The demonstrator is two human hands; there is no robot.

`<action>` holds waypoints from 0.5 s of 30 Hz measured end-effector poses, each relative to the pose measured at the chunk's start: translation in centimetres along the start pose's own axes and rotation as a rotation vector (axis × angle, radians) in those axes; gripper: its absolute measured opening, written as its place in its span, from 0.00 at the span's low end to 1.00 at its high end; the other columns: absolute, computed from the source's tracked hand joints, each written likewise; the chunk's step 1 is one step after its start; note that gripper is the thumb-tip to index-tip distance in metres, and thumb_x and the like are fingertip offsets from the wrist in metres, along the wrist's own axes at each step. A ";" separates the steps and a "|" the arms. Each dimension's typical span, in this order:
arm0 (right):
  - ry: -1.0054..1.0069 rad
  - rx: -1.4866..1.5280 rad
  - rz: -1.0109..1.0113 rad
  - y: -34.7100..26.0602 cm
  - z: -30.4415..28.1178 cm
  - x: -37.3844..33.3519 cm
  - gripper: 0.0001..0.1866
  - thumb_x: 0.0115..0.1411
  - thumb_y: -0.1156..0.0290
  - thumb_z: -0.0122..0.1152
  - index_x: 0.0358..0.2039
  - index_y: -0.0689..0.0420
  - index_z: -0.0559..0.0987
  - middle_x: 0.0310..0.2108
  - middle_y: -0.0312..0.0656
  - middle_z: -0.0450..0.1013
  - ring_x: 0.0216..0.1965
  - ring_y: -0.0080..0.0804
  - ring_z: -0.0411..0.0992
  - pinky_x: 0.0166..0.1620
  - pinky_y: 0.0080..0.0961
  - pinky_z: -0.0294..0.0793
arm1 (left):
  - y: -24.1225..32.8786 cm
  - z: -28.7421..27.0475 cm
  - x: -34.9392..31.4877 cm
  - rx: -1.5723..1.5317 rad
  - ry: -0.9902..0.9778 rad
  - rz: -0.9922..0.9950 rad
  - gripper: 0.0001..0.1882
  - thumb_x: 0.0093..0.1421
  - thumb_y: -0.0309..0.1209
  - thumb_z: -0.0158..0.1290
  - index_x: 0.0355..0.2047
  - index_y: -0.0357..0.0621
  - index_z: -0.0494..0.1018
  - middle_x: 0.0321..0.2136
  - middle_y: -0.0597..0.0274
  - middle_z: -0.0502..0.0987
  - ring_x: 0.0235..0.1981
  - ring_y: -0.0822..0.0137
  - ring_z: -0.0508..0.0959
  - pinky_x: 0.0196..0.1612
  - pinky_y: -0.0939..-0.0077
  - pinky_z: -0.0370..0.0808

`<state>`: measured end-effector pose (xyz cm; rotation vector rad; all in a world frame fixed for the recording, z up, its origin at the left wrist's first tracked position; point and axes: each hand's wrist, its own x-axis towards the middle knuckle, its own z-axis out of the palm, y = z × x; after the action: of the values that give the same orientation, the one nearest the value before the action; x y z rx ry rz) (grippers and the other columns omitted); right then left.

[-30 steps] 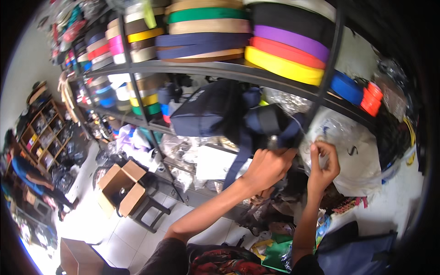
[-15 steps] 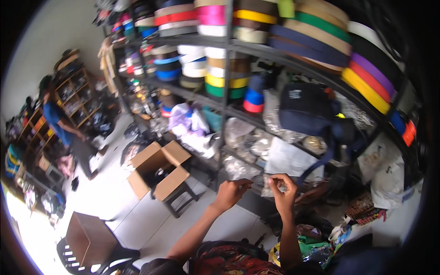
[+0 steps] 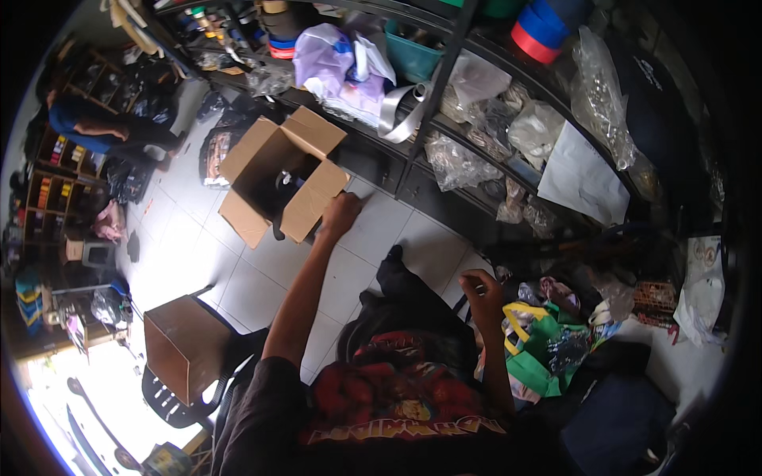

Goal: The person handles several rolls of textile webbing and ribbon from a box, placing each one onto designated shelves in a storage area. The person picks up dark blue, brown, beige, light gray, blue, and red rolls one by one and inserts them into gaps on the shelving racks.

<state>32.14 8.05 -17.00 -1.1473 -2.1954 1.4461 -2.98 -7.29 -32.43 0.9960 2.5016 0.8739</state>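
Note:
My left hand reaches forward beside the right flap of an open cardboard box. Its fingers are curled closed; whether they touch the flap, or what they hold, I cannot make out. Inside the box lies something dark with a small shiny part. Further right and closer to my body, my right hand is bent with thumb and fingers drawn together, and anything in it is too small to see. A green bag with yellow handles lies to the right of that hand.
Metal shelving with plastic bags and strap rolls runs along the far side. At the lower left a second cardboard box sits on a black chair. A person in a blue shirt stands at the far left.
The view has tilted down. My hands, close together before, are now apart: the left has moved out to the cardboard box, while the right stays back near my body.

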 end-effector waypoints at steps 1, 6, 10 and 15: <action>0.043 0.014 0.061 1.7 0.3 0.0 0.07 0.56 0.70 0.64 0.34 0.59 0.81 0.28 0.40 0.79 0.30 0.27 0.76 0.32 0.25 0.71 | 2.3 -1.0 1.1 -0.092 -0.094 -0.142 0.11 0.58 0.33 0.50 0.35 0.42 0.80 0.33 0.44 0.80 0.38 0.44 0.80 0.42 0.51 0.75; -0.004 0.030 0.147 1.7 3.8 2.9 0.08 0.57 0.70 0.63 0.35 0.60 0.81 0.29 0.42 0.79 0.32 0.31 0.78 0.35 0.27 0.73 | -10.4 -1.3 2.8 0.179 0.143 -0.169 0.13 0.53 0.24 0.48 0.38 0.36 0.77 0.37 0.40 0.79 0.40 0.43 0.79 0.44 0.53 0.75; 0.039 0.074 0.141 0.3 5.1 4.7 0.08 0.58 0.70 0.63 0.36 0.59 0.81 0.31 0.39 0.79 0.33 0.24 0.76 0.33 0.23 0.70 | -14.5 -3.2 4.5 0.331 0.119 -0.398 0.15 0.54 0.24 0.48 0.41 0.36 0.73 0.40 0.40 0.75 0.47 0.45 0.75 0.50 0.57 0.72; 0.207 -0.068 0.315 0.8 4.5 2.9 0.10 0.58 0.71 0.62 0.38 0.61 0.80 0.34 0.47 0.78 0.34 0.40 0.77 0.38 0.32 0.75 | -20.9 -3.4 9.0 0.440 0.143 -0.456 0.19 0.55 0.22 0.46 0.49 0.37 0.63 0.49 0.41 0.65 0.50 0.41 0.71 0.50 0.48 0.71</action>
<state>27.90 7.36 -20.31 -1.6469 -2.0024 1.3009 -21.68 -14.36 -43.74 0.4360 2.9401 0.2702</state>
